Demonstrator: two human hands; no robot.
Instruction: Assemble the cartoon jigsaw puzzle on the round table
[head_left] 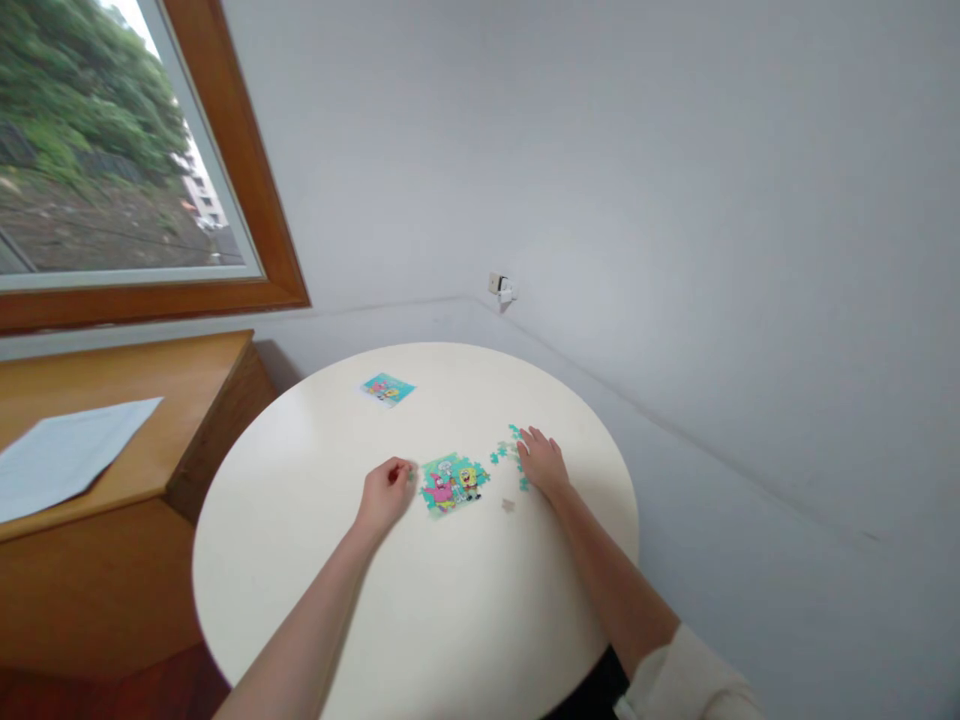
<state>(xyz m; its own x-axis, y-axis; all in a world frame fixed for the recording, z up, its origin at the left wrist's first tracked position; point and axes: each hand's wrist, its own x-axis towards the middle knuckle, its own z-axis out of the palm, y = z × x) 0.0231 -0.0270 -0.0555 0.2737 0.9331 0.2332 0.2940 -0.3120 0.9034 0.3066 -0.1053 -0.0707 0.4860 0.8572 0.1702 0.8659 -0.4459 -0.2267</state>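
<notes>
A partly joined jigsaw puzzle (450,484) with cartoon figures on a teal ground lies flat on the round white table (285,560). Just left of it, my left hand (385,495) is closed in a pinch, with a small teal puzzle piece (411,474) showing at the fingertips. My right hand (543,461) rests palm down with its fingers apart, over and beside several loose teal puzzle pieces (499,453); it partly covers some of them. A pale, face-down puzzle piece (508,505) lies between the joined puzzle and my right wrist.
A small picture card (388,388) with matching cartoon figures lies toward the table's far side. Left of the table stands a wooden cabinet (217,400) with white paper (75,450) on top. A wall socket with a white plug (505,289) is behind, near a wood-framed window (281,270).
</notes>
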